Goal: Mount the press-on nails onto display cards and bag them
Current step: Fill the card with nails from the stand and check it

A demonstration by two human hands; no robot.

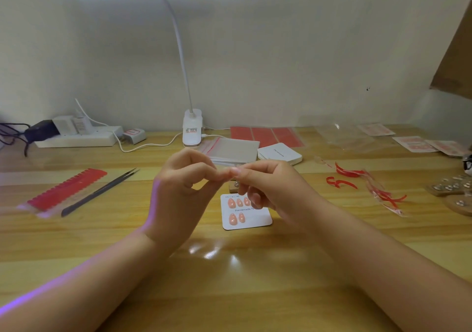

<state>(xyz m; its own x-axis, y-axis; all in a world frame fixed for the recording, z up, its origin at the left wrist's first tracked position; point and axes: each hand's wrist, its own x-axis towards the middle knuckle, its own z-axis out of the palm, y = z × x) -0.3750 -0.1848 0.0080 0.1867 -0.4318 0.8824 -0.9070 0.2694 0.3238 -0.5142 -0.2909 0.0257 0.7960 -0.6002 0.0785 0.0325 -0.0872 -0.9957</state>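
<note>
Both hands meet fingertip to fingertip above a wooden desk (pixel 255 280), left hand (pixel 182 193) and right hand (pixel 268 191) pinching something too small to identify. Beneath them lies a white display card (pixel 251 220) bearing five pink nails (pixel 232 218). A clip lamp (pixel 192 127) stands against the pale wall (pixel 306 63).

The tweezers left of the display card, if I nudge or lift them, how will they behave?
The tweezers look thin, dark and metal, so probably stiff and light. They lie flat on the wooden table, so likely slide, not roll. The fine tips could snag.
</note>
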